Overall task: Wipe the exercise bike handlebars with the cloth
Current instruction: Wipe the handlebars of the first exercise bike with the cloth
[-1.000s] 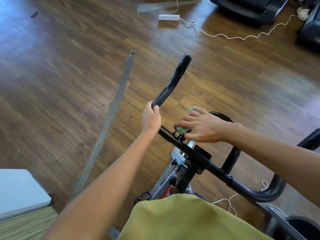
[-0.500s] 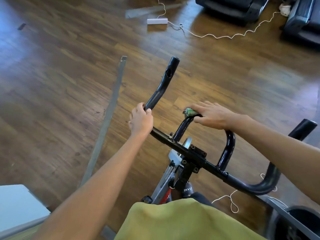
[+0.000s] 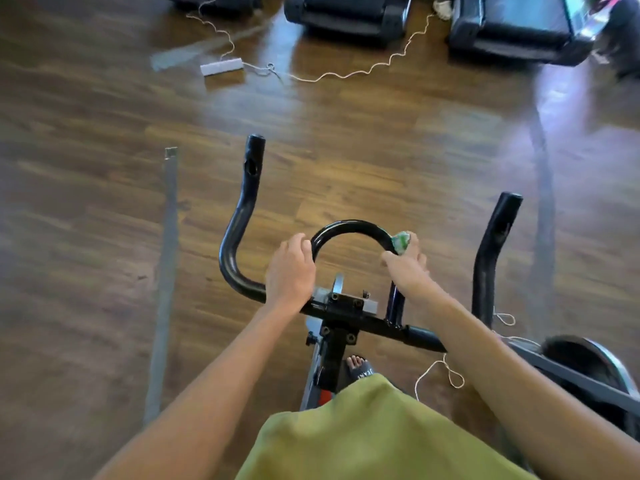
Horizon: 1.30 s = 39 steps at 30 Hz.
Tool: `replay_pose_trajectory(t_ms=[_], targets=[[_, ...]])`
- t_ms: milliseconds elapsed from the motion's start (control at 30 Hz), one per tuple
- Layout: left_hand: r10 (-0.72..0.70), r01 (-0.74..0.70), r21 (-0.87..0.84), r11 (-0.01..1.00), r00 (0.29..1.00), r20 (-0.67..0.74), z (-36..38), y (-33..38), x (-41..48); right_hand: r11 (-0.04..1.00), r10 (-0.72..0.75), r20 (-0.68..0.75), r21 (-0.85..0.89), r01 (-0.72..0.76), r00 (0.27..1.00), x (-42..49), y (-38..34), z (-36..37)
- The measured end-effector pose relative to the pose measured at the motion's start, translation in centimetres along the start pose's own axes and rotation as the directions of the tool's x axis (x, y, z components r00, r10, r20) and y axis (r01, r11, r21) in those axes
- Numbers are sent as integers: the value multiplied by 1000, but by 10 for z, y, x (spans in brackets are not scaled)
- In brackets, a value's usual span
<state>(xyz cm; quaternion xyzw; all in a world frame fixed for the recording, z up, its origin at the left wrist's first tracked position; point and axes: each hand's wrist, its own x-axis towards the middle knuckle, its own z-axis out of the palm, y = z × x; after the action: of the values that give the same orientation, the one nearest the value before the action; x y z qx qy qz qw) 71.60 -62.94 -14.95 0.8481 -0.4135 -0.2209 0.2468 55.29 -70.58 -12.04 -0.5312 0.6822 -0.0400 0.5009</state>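
The right hand curls round a bunched green cloth, pressing it to the right side of the black centre loop of the handlebars. The left hand grips the loop's left side. Beyond, on the wood floor, lie a white power strip and cord

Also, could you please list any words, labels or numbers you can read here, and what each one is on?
"JEAN": on the strap of the dark sandal beside the bike stem; any further letters are hidden by the green garment.
The treadmill panel, top right: too blurred to read.
No lettering visible on the handlebars or the cloth.
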Motion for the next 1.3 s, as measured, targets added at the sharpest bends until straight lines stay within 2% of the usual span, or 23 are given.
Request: replay_pose_trajectory(t_ms=[100,233,433,533,600,733,833,867,933,1000,1033,1100,1167,1300], targets=[[16,-15,-45,999,999,33,3,-3,0,985,95,29,140,-98,995,-12,15,-3],[26,-24,-61,998,999,35,6,-9,3,958,152,58,236,-162,987,-26,31,0],[17,-14,-53,998,999,50,5,-8,3,964,68,14,255,-69,998,-29,44,3],[-1,4,-49,999,998,59,2,-7,1,949,56,-62,312,-34,996,-31,45,-2],[4,-2,-49,999,999,49,0,-7,0,957,12,-145,288,30,989,-33,48,-5],[77,-74,-118,990,997,17,-3,-13,-4,943,-185,-312,210,257,932,-43,48,-18],[121,-125,-140,982,992,-39,-6,-13,-9,873,-412,-285,149,464,866,-45,37,-29],[127,-135,-132,982,989,-72,-6,-12,-11,835,-514,-228,86,543,827,-43,32,-31],[128,-141,-98,985,984,-127,-5,-12,-12,701,-710,-29,-111,704,703,-40,23,-35],[100,-106,-29,994,983,-154,-3,-13,-14,455,-816,236,-300,838,527,-29,18,-40],[78,-77,10,997,984,-163,-2,-13,-15,312,-815,375,-357,880,441,-23,16,-42],[25,-16,53,998,984,-176,0,-13,-19,18,-705,635,-429,903,315,-13,15,-46],[-19,32,62,998,981,-193,3,-14,-24,-219,-559,791,-429,876,248,0,18,-48],[-64,85,98,992,978,-196,10,-14,-29,-408,-434,890,-334,850,142,24,18,-59]])
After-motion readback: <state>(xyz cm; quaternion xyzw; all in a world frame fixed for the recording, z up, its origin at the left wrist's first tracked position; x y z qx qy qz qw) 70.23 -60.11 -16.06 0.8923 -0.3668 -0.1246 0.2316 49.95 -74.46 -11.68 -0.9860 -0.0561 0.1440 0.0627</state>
